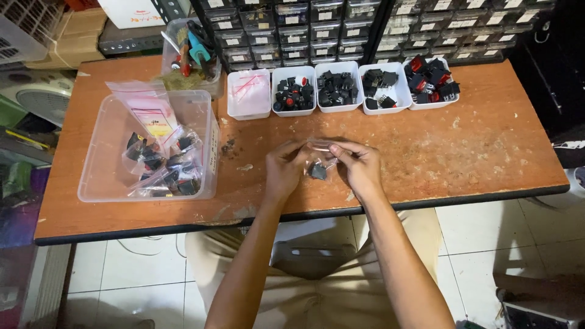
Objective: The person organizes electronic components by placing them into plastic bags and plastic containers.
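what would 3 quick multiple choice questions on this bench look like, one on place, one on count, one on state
1. Where is the big clear tub?
A. to the person's left on the table
B. on the floor
C. behind the white trays

2. How many small white trays stand in the row?
A. three
B. five
C. seven

3. How is the small clear bag held?
A. by the left hand alone
B. lying untouched
C. between both hands, the right hand too

Answers: 1 A, the tub sits at the table's left end. 2 B, five trays stand side by side at the back. 3 C, fingers of both hands pinch its top edge.
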